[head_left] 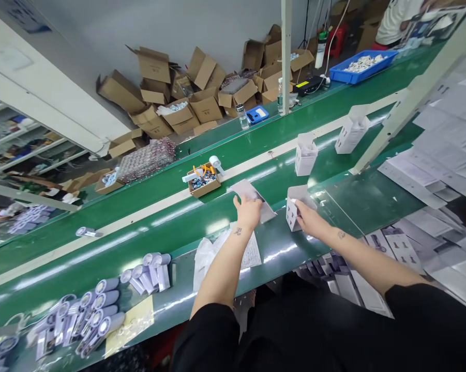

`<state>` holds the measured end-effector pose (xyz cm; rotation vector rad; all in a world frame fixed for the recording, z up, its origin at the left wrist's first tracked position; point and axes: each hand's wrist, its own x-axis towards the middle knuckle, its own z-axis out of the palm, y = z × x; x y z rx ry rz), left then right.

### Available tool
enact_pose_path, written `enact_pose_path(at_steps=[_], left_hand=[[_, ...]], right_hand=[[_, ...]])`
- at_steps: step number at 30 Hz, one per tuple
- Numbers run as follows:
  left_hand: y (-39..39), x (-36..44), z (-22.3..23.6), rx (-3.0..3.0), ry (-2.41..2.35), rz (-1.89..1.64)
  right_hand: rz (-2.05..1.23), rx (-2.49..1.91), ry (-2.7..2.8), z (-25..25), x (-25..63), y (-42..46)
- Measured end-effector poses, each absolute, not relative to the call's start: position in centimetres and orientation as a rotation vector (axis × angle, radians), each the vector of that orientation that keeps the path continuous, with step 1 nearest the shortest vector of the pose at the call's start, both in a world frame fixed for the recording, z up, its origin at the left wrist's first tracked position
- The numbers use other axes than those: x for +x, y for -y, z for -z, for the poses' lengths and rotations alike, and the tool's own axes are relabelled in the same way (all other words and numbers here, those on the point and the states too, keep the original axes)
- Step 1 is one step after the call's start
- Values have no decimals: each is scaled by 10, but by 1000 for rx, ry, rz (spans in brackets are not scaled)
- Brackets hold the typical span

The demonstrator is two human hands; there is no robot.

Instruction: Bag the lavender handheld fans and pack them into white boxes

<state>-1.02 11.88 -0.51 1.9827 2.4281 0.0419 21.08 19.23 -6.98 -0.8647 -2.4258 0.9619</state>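
Observation:
My right hand (pixel 309 219) grips the side of a small white carton (pixel 294 213) with its flap raised and dark pictures printed on its face. To its left, my left hand (pixel 250 211) is at a flat white sheet (pixel 269 212), its fingers bent against the paper. The fingertips are partly hidden. A crumpled white plastic bag (pixel 252 252) lies beneath my left forearm. Beyond my hands, two more white cartons stand upright with raised flaps, a nearer one (pixel 305 161) and a farther one (pixel 351 137).
Several pale purple-grey handheld devices (pixel 104 299) lie on the bench at left. A small cardboard box (pixel 205 187) of parts sits on the green conveyor (pixel 155 219). White cartons (pixel 442 227) pile up at right. A blue tray (pixel 345 76) and a white post (pixel 286 62) stand farther back.

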Motion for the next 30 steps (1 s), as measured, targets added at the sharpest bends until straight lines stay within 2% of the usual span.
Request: enact_pose_path(at_steps=[4,8,12,14,16,19,21,24,27,30], left_hand=[[-159,-65,15,1953,-2489,-9],[-192,-82,28,2012,-2436,31],[-179,-81,27,2060,-2408,-115],[-141,-92,25,2086,-2401,-289],[-78,-115,25,1876,-2508,-406],[49,-166,36,825,-2942,-439],[129,-199,51,130,-2965,-471],[204,-233,75,-41,-2860,-490],[222,-241,90,-25,-2779,-572],[212,-219,96,-5,-2631,-766]], right_hand=[[-878,-882,2411,77,175,-160],[-798,-895,2480,77,147,-137],[-799,-979,2565,75,146,-134],[-695,-1008,2624,70,153,-134],[-538,-979,2654,59,163,-130],[-325,-937,2589,34,174,-110],[-292,-889,2489,19,173,-87],[-619,-728,2423,14,149,-44],[-1326,-619,2480,32,102,-1],[-2054,-913,2130,64,46,30]])
